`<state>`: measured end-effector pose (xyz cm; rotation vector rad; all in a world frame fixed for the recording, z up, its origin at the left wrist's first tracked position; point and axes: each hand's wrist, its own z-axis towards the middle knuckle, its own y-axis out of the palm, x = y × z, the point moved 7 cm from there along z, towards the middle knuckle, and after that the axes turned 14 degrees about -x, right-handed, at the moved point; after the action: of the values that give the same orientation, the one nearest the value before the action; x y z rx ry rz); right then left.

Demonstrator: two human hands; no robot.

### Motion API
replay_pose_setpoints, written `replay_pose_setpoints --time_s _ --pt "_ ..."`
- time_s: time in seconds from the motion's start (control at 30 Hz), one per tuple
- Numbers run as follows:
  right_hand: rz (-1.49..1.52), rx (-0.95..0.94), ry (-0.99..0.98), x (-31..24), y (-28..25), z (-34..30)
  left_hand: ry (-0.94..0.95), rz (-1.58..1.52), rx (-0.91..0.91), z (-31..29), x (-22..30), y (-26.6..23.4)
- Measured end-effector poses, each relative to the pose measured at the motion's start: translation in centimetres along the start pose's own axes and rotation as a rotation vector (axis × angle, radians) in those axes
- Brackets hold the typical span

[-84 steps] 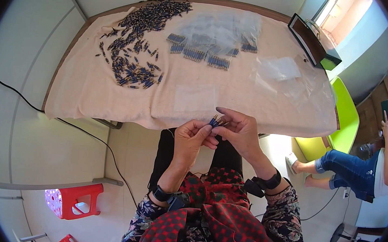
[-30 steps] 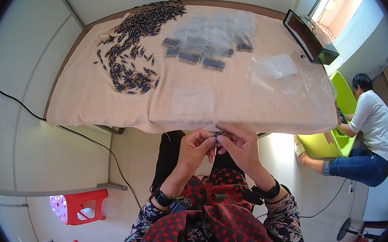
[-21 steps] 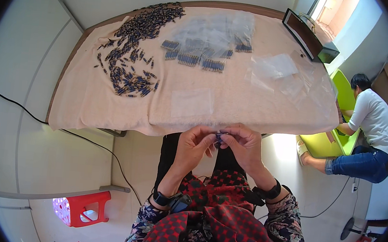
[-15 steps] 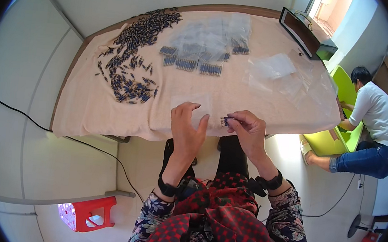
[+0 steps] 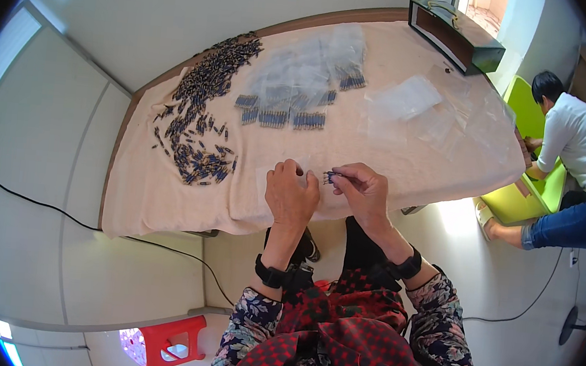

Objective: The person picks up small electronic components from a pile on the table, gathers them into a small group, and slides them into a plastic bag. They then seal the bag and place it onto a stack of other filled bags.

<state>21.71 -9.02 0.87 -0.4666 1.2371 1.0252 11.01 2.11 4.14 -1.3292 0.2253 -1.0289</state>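
Note:
My right hand (image 5: 368,194) pinches a small row of dark blue pins with metal tips (image 5: 329,178) between thumb and fingers, just above the table's near edge. Close beside it, my left hand (image 5: 293,196) has its fingers bent down on a clear plastic bag (image 5: 263,177), and a bit of film shows between thumb and forefinger. Most of that bag is hidden beneath the hand. Further back lie several filled clear bags (image 5: 292,77), with neat rows of the same blue pins (image 5: 273,118) in and below them.
A large loose heap of pins (image 5: 211,80) spreads over the left of the cloth-covered table (image 5: 140,200). Flat clear bags (image 5: 408,99) lie to the right, before a dark open box (image 5: 455,40). A person (image 5: 579,140) sits by a green chair (image 5: 510,204). A red stool (image 5: 175,341) stands lower left.
My left hand's fingers have bent in toward the bag, from a wider spread. The pins in my right hand have come closer to my left hand. The whole view has shifted slightly.

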Motion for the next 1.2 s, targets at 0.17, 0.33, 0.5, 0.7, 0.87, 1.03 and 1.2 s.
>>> replay_pose_setpoints --time_s 0.17,0.33,0.5,0.7,0.87,1.03,1.2 --pt "0.138 -0.03 0.065 1.2 0.6 1.9 -0.02 -0.075 -0.04 0.3 -1.6 -0.1" --pt "0.188 -0.12 0.121 2.2 1.4 2.7 -0.106 -0.29 -0.155 0.3 -2.1 0.0" --pt "0.023 -0.126 0.146 2.3 2.4 2.9 -0.136 -0.443 -0.192 0.1 -3.4 0.3" --pt "-0.335 -0.11 -0.017 1.3 3.1 2.6 -0.082 -0.691 -0.199 0.2 -4.4 1.4" --pt "-0.454 -0.111 -0.069 0.9 3.9 2.5 -0.021 -0.848 -0.24 0.4 -5.3 2.0" --pt "-0.431 -0.121 0.046 1.7 3.6 3.1 -0.078 -1.169 -0.407 0.5 -5.3 2.6" --pt "-0.574 -0.233 0.068 1.2 4.4 3.3 -0.089 -1.108 -0.376 0.4 -5.3 2.4"
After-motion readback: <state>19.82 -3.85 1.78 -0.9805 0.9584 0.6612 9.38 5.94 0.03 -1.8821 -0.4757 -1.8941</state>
